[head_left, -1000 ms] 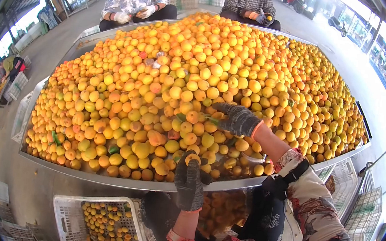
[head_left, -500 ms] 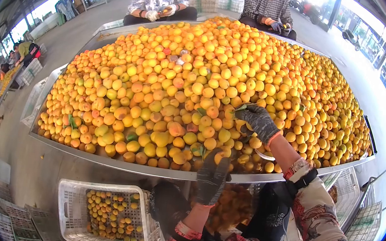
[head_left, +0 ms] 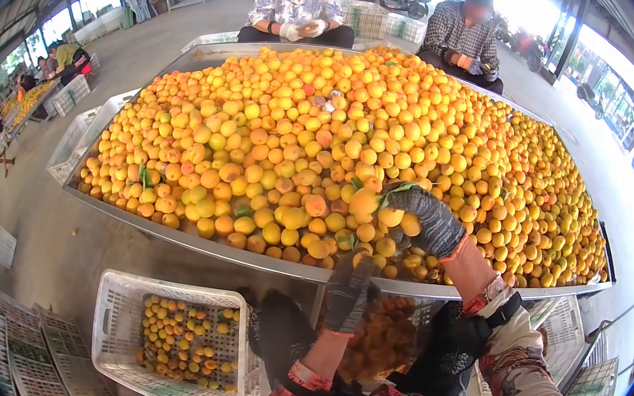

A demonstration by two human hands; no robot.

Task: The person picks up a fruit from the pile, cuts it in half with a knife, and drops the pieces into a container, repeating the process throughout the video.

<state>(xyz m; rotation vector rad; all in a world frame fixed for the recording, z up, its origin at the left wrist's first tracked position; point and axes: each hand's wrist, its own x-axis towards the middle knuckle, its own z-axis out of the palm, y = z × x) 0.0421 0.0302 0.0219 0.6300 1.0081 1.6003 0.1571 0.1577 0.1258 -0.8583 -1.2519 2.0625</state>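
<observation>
A big heap of yellow-orange apricots (head_left: 276,142) fills a metal-rimmed sorting table (head_left: 261,262) in front of me. Over its near side, my right hand (head_left: 431,221), in a dark grey knitted glove, curls around a couple of apricots (head_left: 390,216). Green leaves (head_left: 399,190) stick out by its fingertips, and another large apricot (head_left: 364,202) sits just left of them. My left hand (head_left: 346,295), gloved alike, is at the table's front rim with its fingers pointing up. A single apricot (head_left: 362,259) shows between those fingertips, partly covered by them.
A white plastic crate (head_left: 107,330) with apricots in its bottom stands on the floor at lower left. Stacked crates (head_left: 21,348) lie beyond it, more (head_left: 561,335) at right. Two people (head_left: 297,6) sit across the table. More apricots (head_left: 383,337) show below the rim between my knees.
My view has shifted, so the table's near rim sits higher. My right hand has drawn slightly toward me, with apricots now gathered at its fingers. My left hand keeps its apricot near the rim.
</observation>
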